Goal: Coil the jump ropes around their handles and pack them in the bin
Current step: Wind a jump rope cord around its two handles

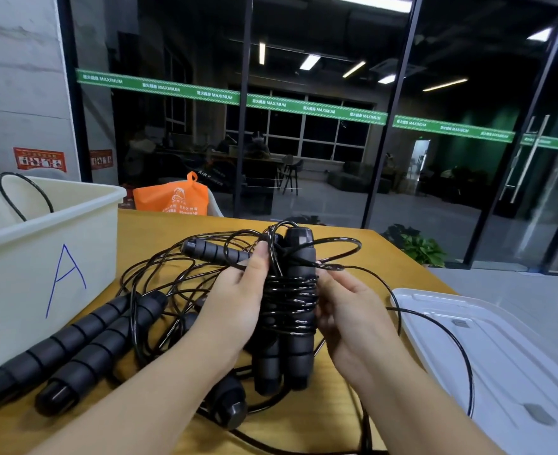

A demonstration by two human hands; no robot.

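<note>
My left hand (pixel 238 300) grips a pair of black foam jump-rope handles (pixel 295 323) held upright together, with black cord (pixel 290 300) wound several turns around their middle. My right hand (pixel 346 310) pinches the loose cord beside the coil; the rest of that cord loops out to the right over the lid. A tangle of more black rope (pixel 172 274) lies on the wooden table behind my left hand. Two more handles (pixel 84 343) lie side by side at the left, another (pixel 215 251) lies further back, and one handle end (pixel 230 405) sits under my wrists. The cream bin (pixel 41 257) marked "A" stands at the left with a cord loop inside.
A white plastic lid (pixel 501 356) lies flat at the table's right edge. An orange bag (pixel 176 198) sits behind the table's far edge. Glass walls and a potted plant (pixel 419 247) are beyond the table.
</note>
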